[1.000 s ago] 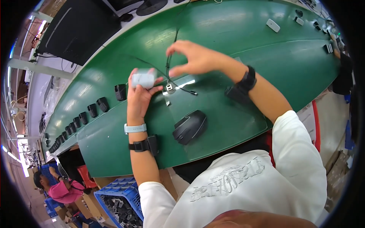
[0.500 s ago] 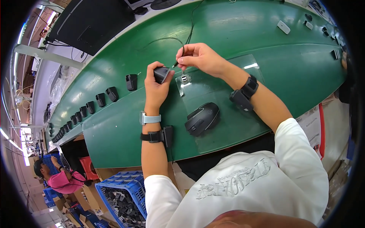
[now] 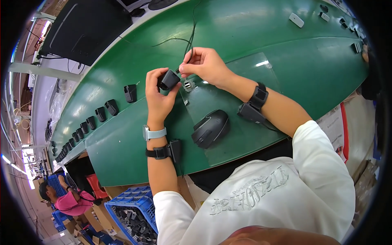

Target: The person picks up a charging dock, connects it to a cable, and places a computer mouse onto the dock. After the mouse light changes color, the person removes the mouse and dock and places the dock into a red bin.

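Note:
My left hand [image 3: 159, 99] grips a small black box-shaped device [image 3: 169, 80] between thumb and fingers, above the green table. Close to its right, my right hand [image 3: 210, 67] pinches the end of a thin black cable [image 3: 192, 40]. The black plug [image 3: 178, 70] pokes out of the pinch near the device's upper right corner; whether they touch is unclear. Just below my right fingers lies a small piece with USB sockets [image 3: 188, 85], on the edge of a clear sheet [image 3: 241, 104]. A black computer mouse [image 3: 211, 128] rests nearer to me on that sheet.
Several similar black devices [image 3: 111, 107] stand in a row along the left of the green table [image 3: 118, 151]. A white oblong piece [image 3: 296, 20] lies far right. A dark monitor [image 3: 81, 28] stands far left. A blue crate [image 3: 132, 194] of black parts sits below; a person in pink [image 3: 73, 202] is beyond.
The device in my left hand has turned, showing more of its broad side. My right fingers and the plug have drawn slightly back from its edge. The whole view has shifted a little.

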Demonstrator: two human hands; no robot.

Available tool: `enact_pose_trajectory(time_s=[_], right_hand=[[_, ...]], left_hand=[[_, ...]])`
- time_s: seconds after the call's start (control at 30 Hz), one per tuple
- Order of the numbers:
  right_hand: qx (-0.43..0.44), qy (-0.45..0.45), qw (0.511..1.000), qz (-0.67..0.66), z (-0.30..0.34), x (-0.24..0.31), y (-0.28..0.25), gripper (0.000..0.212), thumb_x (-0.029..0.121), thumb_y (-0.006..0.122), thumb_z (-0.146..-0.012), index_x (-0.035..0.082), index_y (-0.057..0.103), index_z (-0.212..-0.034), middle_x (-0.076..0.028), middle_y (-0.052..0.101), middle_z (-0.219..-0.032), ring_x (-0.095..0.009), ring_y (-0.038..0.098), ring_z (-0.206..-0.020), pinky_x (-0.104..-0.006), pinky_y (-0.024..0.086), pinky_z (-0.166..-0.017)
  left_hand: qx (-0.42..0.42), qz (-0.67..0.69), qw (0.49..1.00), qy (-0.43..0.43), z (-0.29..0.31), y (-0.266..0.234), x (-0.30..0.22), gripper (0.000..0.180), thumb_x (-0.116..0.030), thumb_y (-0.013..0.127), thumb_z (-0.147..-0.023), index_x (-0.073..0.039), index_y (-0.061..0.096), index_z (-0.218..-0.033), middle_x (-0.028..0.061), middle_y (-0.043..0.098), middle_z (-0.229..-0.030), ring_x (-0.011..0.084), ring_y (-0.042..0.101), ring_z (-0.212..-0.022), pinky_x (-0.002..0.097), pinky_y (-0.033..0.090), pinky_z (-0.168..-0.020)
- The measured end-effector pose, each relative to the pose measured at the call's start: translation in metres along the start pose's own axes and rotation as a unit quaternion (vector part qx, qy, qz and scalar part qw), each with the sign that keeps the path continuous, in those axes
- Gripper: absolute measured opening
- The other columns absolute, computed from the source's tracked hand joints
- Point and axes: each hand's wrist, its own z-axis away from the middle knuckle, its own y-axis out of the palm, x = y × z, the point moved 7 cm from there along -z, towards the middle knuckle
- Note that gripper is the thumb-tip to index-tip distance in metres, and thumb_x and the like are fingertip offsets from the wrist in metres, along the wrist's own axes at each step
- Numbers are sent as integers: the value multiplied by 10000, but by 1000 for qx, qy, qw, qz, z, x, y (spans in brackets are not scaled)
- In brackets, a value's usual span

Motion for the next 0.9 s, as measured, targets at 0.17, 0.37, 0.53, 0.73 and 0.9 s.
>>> enact_pose_trajectory(time_s=[0.17, 0.37, 0.53, 0.73, 0.9], right_hand=[[3, -20, 1000, -2, 1, 1, -1, 152, 22, 752, -888, 4, 610, -940, -106, 721, -899, -164, 716, -794, -300, 594, -758], [12, -53, 997, 54, 3, 5, 2, 148, 12, 743, -891, 1, 600, -931, -97, 717, -892, -151, 710, -804, -296, 588, -761], [17, -56, 997, 52, 4, 6, 4, 147, 14, 741, -893, 0, 599, -930, -93, 717, -890, -146, 709, -808, -293, 583, -766], [3, -44, 995, 93, 4, 3, 1, 149, 29, 744, -892, 2, 602, -929, -84, 715, -875, -134, 705, -800, -280, 578, -753], [-6, -57, 984, 169, 7, 8, 4, 154, 48, 748, -880, -2, 605, -904, -60, 703, -843, -121, 703, -773, -266, 570, -724]], left_hand=[[-17, -25, 999, 21, -1, 0, -1, 489, 3, 826, -736, -26, 614, -1175, 115, 583, -1129, 264, 617, -1000, 351, 523, -848], [-17, -67, 997, 40, 0, -1, -8, 499, 8, 832, -723, -22, 611, -1170, 122, 592, -1122, 283, 627, -1007, 369, 531, -867], [-8, -39, 999, 9, 1, 1, -3, 490, -1, 833, -727, -23, 609, -1162, 119, 607, -1092, 273, 636, -988, 358, 531, -865], [-3, 12, 1000, -18, 4, 5, 10, 491, -1, 828, -725, -24, 610, -1165, 118, 635, -1048, 263, 655, -949, 353, 535, -851], [-2, -15, 1000, 8, 5, 3, 7, 496, 2, 827, -715, -28, 618, -1163, 116, 652, -1030, 270, 667, -928, 347, 543, -829]])
